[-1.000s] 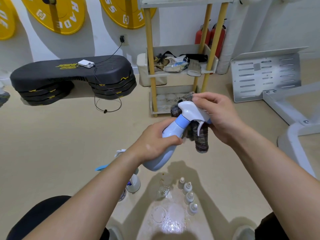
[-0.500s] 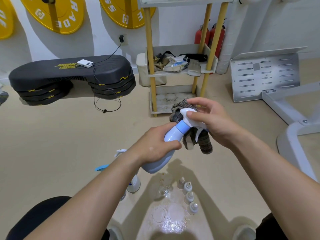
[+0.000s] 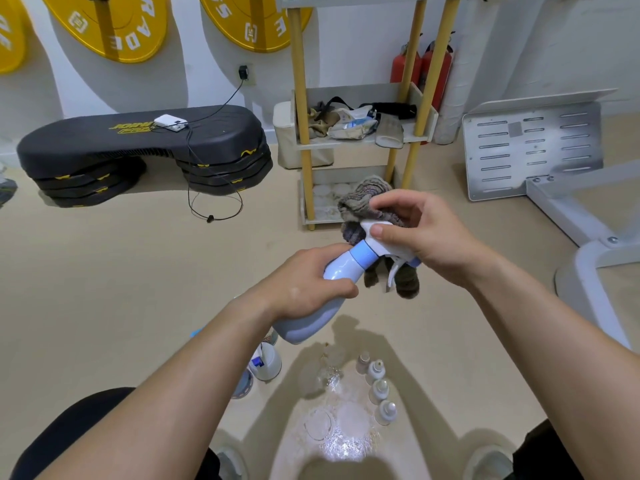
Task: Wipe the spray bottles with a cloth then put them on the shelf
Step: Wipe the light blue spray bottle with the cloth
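The left hand [image 3: 304, 282] is wrapped round the body of a pale blue spray bottle [image 3: 337, 270], holding it in the air, tilted with its head pointing up and away from the person. The right hand [image 3: 426, 237] pinches a striped cloth [image 3: 363, 199] against the white spray head, thumb on top, with the cloth bunched behind the head and a loose end hanging below it.

The trigger [image 3: 393, 275] sticks out bare just under the right hand's fingers, beside that hanging end. Rubbing hard over the head could probably press the trigger or snag the cloth on it, and the bottle would spray onto the floor [image 3: 138, 271] or the cloth.

Only 1 hand carries the bottle's weight, and it grips a smooth, rounded body. If the cloth has left it damp, a strong wiping push from the right could likely twist the bottle loose. Below it on the floor stand 4 small bottles [image 3: 379, 389] in a row, and a second spray bottle [image 3: 266, 362] sits partly hidden under the left forearm; a drop would knock these over.

Twisting at the blue collar might also loosen the head and let liquid leak.

The shelf [image 3: 301, 98] is well ahead. Its middle tier is crowded with rags and packets, so setting a bottle there risks tipping it.
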Demonstrator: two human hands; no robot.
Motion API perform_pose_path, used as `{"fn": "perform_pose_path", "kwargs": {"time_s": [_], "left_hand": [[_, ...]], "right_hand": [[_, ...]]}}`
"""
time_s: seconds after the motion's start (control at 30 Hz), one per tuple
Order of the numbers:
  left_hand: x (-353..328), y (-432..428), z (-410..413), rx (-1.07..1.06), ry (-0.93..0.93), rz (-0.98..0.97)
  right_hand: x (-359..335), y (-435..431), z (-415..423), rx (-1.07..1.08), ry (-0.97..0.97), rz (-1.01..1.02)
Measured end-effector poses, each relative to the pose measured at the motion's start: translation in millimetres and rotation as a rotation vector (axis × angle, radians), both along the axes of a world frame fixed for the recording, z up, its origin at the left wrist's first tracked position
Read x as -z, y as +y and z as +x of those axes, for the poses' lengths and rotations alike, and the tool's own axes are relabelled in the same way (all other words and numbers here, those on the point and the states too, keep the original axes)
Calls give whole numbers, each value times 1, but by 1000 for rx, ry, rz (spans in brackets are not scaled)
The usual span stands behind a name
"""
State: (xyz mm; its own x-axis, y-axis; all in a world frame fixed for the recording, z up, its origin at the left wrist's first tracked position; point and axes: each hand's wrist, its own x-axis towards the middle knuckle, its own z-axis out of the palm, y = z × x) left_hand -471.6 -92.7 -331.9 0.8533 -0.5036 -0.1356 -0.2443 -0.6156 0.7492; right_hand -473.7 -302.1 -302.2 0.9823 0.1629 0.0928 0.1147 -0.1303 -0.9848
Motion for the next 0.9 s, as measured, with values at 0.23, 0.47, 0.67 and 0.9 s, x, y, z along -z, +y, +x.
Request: {"fn": "perform_pose_path", "kwargs": {"time_s": [0.23,0.47,0.67,0.9], "left_hand": [[-1,-3,-1,-54,73,-149],[-4,-9,-3,-168,141,-267],[-8,-4,-3,-180,173,-304],[-10,0,-1,-264,157,-346]], "right_hand": [[2,15,-4,290,-114,15],[17,31,-10,471,-430,-248],[21,18,-2,255,-684,-598],[4,13,6,262,-66,235]]}}
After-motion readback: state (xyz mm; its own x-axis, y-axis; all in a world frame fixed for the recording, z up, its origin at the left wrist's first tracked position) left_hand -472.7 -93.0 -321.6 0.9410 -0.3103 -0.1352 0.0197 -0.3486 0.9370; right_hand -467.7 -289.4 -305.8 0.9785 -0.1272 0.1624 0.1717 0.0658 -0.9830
